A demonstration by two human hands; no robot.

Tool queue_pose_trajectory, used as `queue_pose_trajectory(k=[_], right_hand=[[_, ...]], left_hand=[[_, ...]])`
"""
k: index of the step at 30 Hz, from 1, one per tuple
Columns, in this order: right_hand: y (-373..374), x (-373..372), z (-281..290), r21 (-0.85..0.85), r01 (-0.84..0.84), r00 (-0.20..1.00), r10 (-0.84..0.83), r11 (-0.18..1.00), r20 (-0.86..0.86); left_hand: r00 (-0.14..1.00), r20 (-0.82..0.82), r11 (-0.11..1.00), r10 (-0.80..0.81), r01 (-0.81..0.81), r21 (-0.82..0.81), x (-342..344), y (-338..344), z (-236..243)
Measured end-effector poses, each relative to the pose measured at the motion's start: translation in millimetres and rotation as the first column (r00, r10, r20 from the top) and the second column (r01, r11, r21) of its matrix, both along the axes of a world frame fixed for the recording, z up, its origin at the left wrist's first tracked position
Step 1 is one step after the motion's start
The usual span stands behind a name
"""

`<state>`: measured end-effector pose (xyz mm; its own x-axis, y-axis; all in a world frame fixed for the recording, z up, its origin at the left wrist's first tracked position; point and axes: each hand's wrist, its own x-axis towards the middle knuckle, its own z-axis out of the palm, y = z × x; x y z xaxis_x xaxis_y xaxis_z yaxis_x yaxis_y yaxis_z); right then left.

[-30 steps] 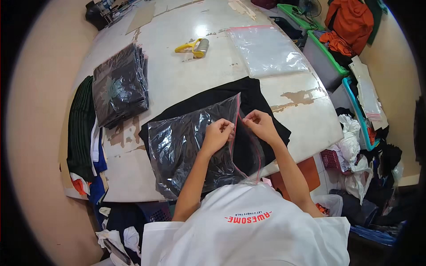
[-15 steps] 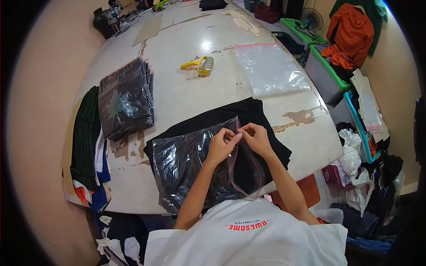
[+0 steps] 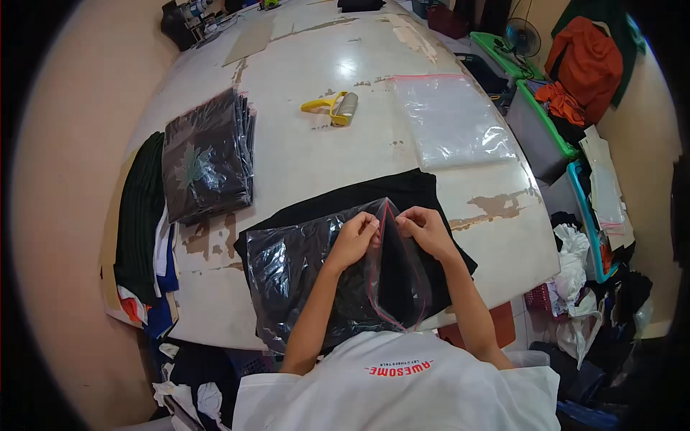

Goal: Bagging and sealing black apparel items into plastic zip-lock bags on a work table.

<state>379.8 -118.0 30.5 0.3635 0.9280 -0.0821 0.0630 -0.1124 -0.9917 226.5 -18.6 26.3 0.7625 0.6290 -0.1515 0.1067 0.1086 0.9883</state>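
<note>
A transparent plastic bag (image 3: 287, 269) with a red strip along its mouth lies over a black folded garment (image 3: 424, 188) on the near side of the table. My left hand (image 3: 356, 238) pinches one edge of the mouth. The opposite edge is between the fingers of my right hand (image 3: 428, 231). Between my hands the mouth gapes, showing black inside; whether that is cloth in the bag or the garment beneath, I cannot tell. Beyond my hands lies a lint roller (image 3: 338, 109) with a yellow handle.
On the white, worn table (image 3: 287, 158), a pile of bagged black garments (image 3: 208, 158) stands left, beside dark green folded clothes (image 3: 136, 223). Flat transparent bags (image 3: 453, 118) lie at the right. Lidded bins (image 3: 543, 129) and loose cloth (image 3: 575, 287) crowd the right side.
My hands have moved apart from their meeting point, drawing the two edges of the bag's mouth away from each other. The mouth has opened wider. The whole view has shifted slightly.
</note>
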Motion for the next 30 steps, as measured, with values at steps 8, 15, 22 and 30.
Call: queue_pose_trajectory(k=[8, 15, 22, 30], right_hand=[[2, 13, -6, 0.025, 0.015, 0.991, -0.018, 1.000, 0.132], [-12, 5, -5, 0.078, 0.217, 0.929, -0.230, 0.973, 0.291], [-50, -18, -24, 0.080, 0.213, 0.906, -0.228, 0.974, 0.358], [-65, -30, -31, -0.096, 0.167, 0.911, -0.116, 0.981, 0.397]], left_hand=[[0.998, -0.033, 0.998, 0.058, -0.057, 0.033, -4, 4, 6], [0.993, 0.007, 0.992, 0.120, -0.120, 0.030, -9, -2, 20], [0.917, -0.006, 0.915, 0.399, -0.398, 0.059, -68, -7, 22], [0.531, -0.152, 0.522, 0.833, -0.665, 0.535, -227, -9, -31]])
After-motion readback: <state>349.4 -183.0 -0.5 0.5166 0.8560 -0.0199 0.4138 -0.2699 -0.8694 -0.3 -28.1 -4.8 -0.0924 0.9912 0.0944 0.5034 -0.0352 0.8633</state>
